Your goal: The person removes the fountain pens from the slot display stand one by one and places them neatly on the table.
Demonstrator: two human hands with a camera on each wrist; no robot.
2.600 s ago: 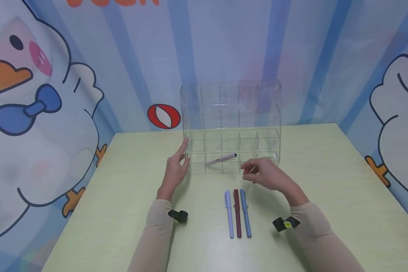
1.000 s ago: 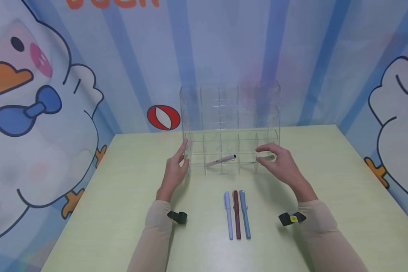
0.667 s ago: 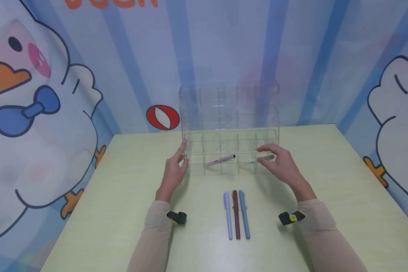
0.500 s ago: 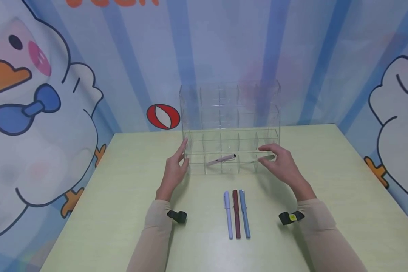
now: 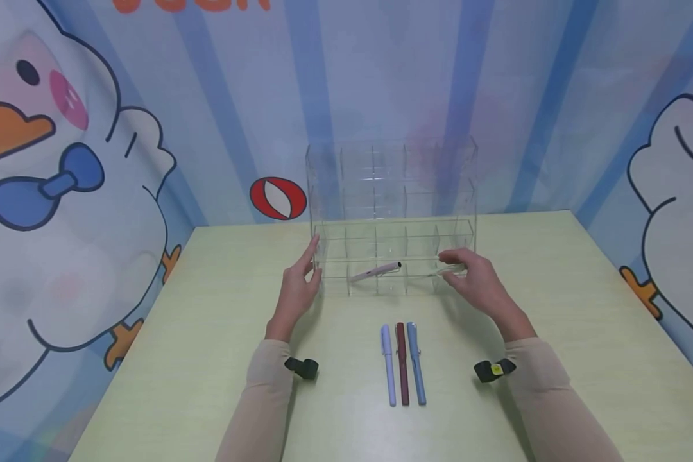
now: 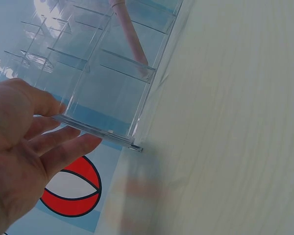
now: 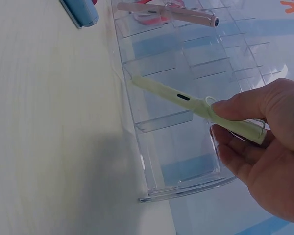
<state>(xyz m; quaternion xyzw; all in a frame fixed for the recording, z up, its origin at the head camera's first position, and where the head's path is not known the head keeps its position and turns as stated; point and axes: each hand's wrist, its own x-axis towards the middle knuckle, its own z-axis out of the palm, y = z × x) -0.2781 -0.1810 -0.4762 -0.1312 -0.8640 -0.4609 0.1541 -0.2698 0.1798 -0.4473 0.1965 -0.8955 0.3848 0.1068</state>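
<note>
A clear acrylic rack (image 5: 390, 247) with several tiers of compartments stands on the table. My left hand (image 5: 299, 285) grips its left side wall; in the left wrist view the thumb lies on the front side and the fingers behind the panel. At the rack's right end my right hand (image 5: 478, 280) pinches a light green pen (image 7: 169, 93) between thumb and fingers, with the clip end toward the palm. The pen slants across the bottom tier. A pale pink pen (image 5: 376, 271) leans in that tier, left of the right hand.
In front of the rack, a lavender pen (image 5: 389, 366), a dark red pen (image 5: 403, 364) and a blue pen (image 5: 417, 364) lie side by side on the pale table (image 5: 208, 359). A printed blue backdrop (image 5: 381, 77) hangs behind.
My right hand has moved right, from beside the pink pen to the rack's right end, and has taken hold of the green pen. The left hand keeps its place on the rack.
</note>
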